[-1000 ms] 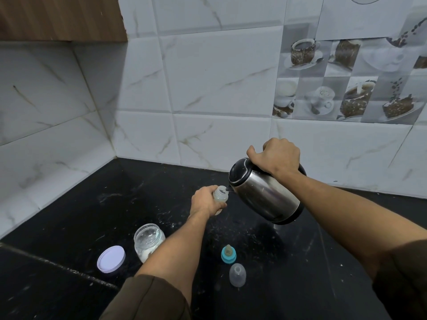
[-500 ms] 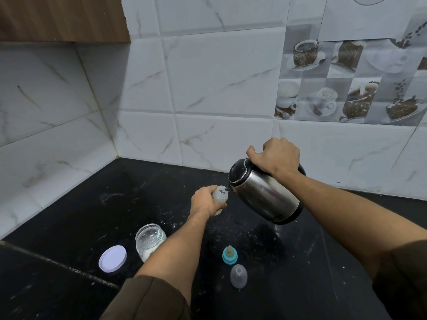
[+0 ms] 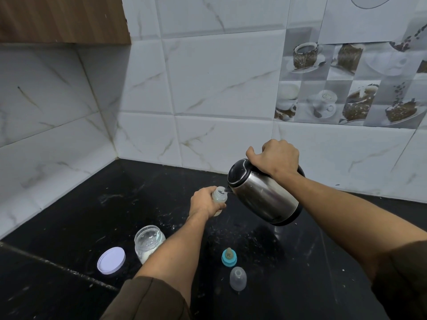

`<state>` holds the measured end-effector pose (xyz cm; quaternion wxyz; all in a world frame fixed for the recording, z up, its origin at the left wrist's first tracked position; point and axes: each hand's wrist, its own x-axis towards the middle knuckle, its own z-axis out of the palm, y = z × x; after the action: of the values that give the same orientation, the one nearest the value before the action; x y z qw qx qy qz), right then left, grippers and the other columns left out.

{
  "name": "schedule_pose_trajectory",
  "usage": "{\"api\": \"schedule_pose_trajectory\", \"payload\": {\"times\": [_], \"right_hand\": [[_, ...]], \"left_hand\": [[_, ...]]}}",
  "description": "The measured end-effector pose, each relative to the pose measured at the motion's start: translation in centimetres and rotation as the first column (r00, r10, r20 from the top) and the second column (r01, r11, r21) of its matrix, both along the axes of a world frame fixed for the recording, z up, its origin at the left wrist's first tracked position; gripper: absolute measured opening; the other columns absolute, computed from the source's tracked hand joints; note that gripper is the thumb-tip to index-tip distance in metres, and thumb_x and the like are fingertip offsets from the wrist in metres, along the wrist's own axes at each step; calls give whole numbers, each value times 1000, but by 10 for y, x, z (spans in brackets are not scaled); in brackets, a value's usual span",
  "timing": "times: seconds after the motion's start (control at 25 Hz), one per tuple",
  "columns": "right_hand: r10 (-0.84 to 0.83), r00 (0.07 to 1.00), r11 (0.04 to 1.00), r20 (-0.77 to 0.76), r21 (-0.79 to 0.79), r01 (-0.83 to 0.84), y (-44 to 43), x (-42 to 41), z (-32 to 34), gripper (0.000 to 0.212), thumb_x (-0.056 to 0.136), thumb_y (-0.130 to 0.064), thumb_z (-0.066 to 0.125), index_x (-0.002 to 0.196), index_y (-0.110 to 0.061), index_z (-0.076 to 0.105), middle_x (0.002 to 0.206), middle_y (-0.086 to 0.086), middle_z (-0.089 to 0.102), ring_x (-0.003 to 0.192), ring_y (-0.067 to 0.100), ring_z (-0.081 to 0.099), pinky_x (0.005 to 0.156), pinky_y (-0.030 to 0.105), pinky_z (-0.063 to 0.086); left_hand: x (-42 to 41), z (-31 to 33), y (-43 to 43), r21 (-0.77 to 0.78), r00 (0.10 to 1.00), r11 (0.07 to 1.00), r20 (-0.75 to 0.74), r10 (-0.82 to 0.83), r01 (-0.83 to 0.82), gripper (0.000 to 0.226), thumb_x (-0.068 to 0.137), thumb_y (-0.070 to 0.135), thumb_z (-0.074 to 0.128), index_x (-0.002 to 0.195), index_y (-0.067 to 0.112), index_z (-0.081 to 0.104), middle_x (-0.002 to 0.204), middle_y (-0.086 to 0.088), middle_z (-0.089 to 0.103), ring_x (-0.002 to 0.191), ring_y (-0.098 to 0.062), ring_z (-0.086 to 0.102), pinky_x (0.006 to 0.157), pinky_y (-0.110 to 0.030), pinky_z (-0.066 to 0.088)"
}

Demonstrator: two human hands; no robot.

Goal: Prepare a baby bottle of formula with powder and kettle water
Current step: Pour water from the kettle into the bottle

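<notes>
Black counter [image 3: 69, 215], marble tiles. One steel kettle [image 3: 263, 197], right hand [image 3: 276, 158] clamped on handle, tilted, spout at one baby bottle [image 3: 219, 195], gripped by left hand [image 3: 204, 204]. One open powder jar [image 3: 147, 242], one white lid [image 3: 111, 260], one teal-ringed nipple [image 3: 229, 257], one clear cap [image 3: 238, 278]. No legible writing.
</notes>
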<state>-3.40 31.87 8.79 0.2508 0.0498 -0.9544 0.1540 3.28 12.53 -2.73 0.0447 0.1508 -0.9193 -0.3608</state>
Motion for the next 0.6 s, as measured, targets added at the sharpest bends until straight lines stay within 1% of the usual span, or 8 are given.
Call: {"api": "schedule_pose_trajectory", "payload": {"times": [0.12,0.28,0.44,0.6], "right_hand": [[-5,1000,1000,2,5,5,1,0,0,60,88,-61,52,55,-11,59,52,2,52,49,21,45,55,29,33],[-5,1000,1000,1,4,5,2,-1,-1,60,88,-60,52,55,-11,59,50,1,51,48,20,45,52,27,31],[-9,1000,1000,6,2,9,3,-2,-4,61,88,-61,52,55,-11,61,51,2,53,50,22,48,55,29,37],[-8,1000,1000,3,-2,8,3,-3,-4,60,88,-61,52,54,-12,59,52,2,53,50,21,47,56,29,36]], "left_hand": [[0,-1,1,0,1000,1000,-2,2,-2,47,78,29,89,122,30,71,115,4,74,110,-18,65,99,-36,50],[0,-2,0,9,1000,1000,4,2,-2,50,77,29,90,123,31,71,117,4,74,111,-17,65,100,-36,50],[-2,-3,1,-3,1000,1000,10,-13,13,49,77,29,89,122,31,70,117,4,73,111,-18,65,100,-37,50],[-2,-3,2,-5,1000,1000,8,-15,15,50,78,29,89,124,30,70,119,4,73,112,-18,65,102,-39,51]]}}
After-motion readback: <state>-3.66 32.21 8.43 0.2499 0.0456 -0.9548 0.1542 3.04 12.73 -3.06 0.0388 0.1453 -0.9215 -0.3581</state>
